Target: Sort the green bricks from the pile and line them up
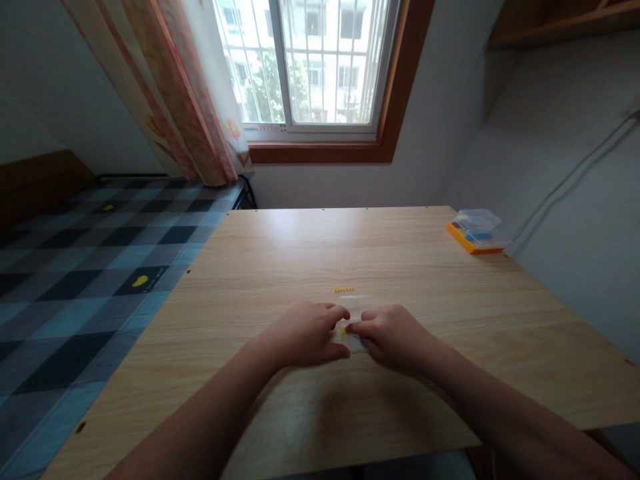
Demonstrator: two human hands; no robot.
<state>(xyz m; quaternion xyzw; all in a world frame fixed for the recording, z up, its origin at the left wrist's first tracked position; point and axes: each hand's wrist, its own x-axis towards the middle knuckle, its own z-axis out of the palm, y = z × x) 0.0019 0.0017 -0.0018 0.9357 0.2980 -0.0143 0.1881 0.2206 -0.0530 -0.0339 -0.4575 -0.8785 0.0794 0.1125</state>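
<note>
Near the middle of the table, a small clear plastic sheet or pegboard (358,304) lies flat between my hands. My left hand (309,335) rests at its left edge, thumb and fingers spread apart along the side. From the right, my right hand (395,335) reaches over it with the fingers drawn together. Its fingertips meet a tiny yellow piece (343,329) on the clear sheet; the exact grip is partly hidden. Just beyond the sheet, several tiny yellow pieces (344,290) sit in a short row on the wood.
The wooden table (280,247) reaches back toward the window (325,67). At its far right corner stands a clear-lidded box with an orange base (475,233). A bed with a checked cover (100,267) adjoins on the left, and a cable (565,177) runs down the right wall.
</note>
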